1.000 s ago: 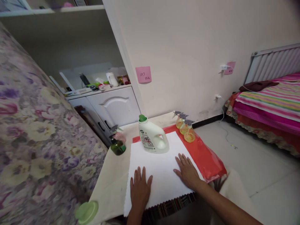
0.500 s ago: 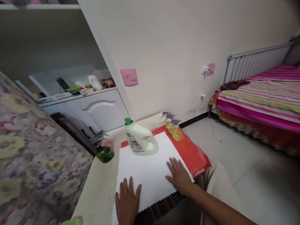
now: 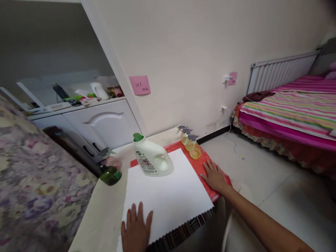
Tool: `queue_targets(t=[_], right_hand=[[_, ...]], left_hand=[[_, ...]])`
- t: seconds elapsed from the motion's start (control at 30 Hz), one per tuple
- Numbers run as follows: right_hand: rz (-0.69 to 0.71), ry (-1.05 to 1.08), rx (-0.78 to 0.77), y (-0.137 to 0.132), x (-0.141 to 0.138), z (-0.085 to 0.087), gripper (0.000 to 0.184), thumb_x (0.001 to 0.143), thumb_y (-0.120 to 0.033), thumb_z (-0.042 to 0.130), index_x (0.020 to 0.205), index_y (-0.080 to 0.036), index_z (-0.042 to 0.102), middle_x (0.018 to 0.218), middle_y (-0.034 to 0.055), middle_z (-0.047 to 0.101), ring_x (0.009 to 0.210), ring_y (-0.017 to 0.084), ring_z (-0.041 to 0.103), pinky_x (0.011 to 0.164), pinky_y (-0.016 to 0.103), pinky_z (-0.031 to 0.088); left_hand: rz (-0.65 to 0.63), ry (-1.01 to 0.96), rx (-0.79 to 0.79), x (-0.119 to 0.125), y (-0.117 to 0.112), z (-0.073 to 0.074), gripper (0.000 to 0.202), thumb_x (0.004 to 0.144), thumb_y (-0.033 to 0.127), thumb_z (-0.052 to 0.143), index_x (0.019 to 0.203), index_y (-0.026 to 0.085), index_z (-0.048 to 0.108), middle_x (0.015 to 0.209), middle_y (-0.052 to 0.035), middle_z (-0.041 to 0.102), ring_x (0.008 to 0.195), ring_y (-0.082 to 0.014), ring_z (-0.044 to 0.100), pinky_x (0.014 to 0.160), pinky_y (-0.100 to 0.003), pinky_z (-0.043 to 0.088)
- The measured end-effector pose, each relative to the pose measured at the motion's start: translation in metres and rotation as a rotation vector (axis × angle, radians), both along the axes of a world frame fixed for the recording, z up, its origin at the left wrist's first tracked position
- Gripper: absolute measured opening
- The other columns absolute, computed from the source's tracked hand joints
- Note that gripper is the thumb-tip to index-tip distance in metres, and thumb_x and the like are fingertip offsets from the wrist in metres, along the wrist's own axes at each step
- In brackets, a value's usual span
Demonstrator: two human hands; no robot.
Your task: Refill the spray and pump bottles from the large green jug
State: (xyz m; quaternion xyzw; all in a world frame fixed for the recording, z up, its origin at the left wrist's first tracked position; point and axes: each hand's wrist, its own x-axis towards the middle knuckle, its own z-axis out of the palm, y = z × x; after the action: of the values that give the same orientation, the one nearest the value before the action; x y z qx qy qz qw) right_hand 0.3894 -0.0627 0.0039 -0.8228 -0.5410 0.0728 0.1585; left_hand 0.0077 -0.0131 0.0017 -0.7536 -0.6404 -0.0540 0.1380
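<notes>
A white sheet [image 3: 165, 192] lies on a small table over a red plastic sheet [image 3: 207, 164]. My left hand [image 3: 135, 229] rests flat on the white sheet's near left corner, fingers spread. My right hand [image 3: 214, 175] lies flat on the red plastic at the right edge, fingers stretched toward two yellow spray bottles [image 3: 193, 148]. A white detergent jug with a green cap [image 3: 151, 157] stands at the back of the white sheet. A dark green spray bottle [image 3: 110, 173] and a pink one [image 3: 112, 161] stand at the table's left.
A floral sofa [image 3: 34, 185] fills the left. A white cabinet [image 3: 105, 122] with clutter on top stands behind the table. A pink note [image 3: 139, 85] hangs on the wall. A bed with a striped cover [image 3: 286, 115] and a radiator [image 3: 280, 70] are on the right, across a tiled floor [image 3: 273, 182].
My right hand slid off the white sheet rightward onto the red plastic, nearer the yellow bottles. My left hand stayed on the near corner. The view shifted right.
</notes>
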Motion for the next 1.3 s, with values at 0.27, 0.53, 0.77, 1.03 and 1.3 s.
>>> queue_targets(t=[0.27, 0.53, 0.77, 1.03, 1.3], right_hand=[[-0.052, 0.024, -0.020, -0.016, 0.008, -0.014, 0.072, 0.090, -0.059, 0.034, 0.148, -0.016, 0.028, 0.158, 0.0131, 0.020, 0.145, 0.032, 0.015, 0.114, 0.052, 0.013], [-0.097, 0.135, 0.031, -0.031, 0.024, -0.017, 0.071, 0.090, -0.058, 0.036, 0.148, -0.017, 0.027, 0.157, 0.0132, 0.023, 0.141, 0.034, 0.027, 0.112, 0.051, 0.024], [-0.057, 0.309, 0.111, -0.043, 0.037, -0.026, 0.070, 0.091, -0.060, 0.028, 0.149, -0.021, 0.021, 0.151, 0.0109, 0.038, 0.132, 0.024, 0.044, 0.107, 0.040, 0.039], [-0.123, 0.396, 0.182, -0.059, 0.055, -0.035, 0.073, 0.090, -0.060, 0.019, 0.135, -0.008, 0.046, 0.136, 0.0180, 0.055, 0.125, 0.029, 0.053, 0.107, 0.043, 0.040], [0.132, 0.089, 0.419, -0.039, -0.035, -0.009, 0.061, 0.093, -0.052, 0.030, 0.142, -0.016, 0.036, 0.150, 0.0140, 0.039, 0.141, 0.030, 0.028, 0.115, 0.050, 0.023]], left_hand=[[-0.008, 0.006, 0.031, 0.001, -0.001, -0.002, 0.061, 0.088, 0.049, 0.039, 0.140, 0.018, 0.045, 0.150, -0.0129, 0.039, 0.139, -0.0310, 0.031, 0.110, -0.049, 0.026], [-0.037, -0.054, 0.048, -0.001, 0.000, -0.006, 0.061, 0.088, 0.049, 0.036, 0.139, 0.017, 0.046, 0.149, -0.0141, 0.040, 0.139, -0.0321, 0.032, 0.110, -0.051, 0.025], [-0.037, -0.093, 0.025, -0.001, -0.001, -0.004, 0.062, 0.088, 0.050, 0.038, 0.139, 0.017, 0.046, 0.149, -0.0148, 0.040, 0.139, -0.0326, 0.031, 0.110, -0.052, 0.024], [-0.029, -0.084, 0.029, -0.001, -0.007, -0.004, 0.061, 0.090, 0.050, 0.036, 0.139, 0.016, 0.045, 0.149, -0.0149, 0.040, 0.139, -0.0323, 0.031, 0.111, -0.052, 0.024], [-0.033, -0.142, 0.017, -0.002, -0.012, -0.004, 0.058, 0.091, 0.049, 0.038, 0.140, 0.018, 0.044, 0.150, -0.0145, 0.038, 0.140, -0.0320, 0.031, 0.111, -0.053, 0.024]])
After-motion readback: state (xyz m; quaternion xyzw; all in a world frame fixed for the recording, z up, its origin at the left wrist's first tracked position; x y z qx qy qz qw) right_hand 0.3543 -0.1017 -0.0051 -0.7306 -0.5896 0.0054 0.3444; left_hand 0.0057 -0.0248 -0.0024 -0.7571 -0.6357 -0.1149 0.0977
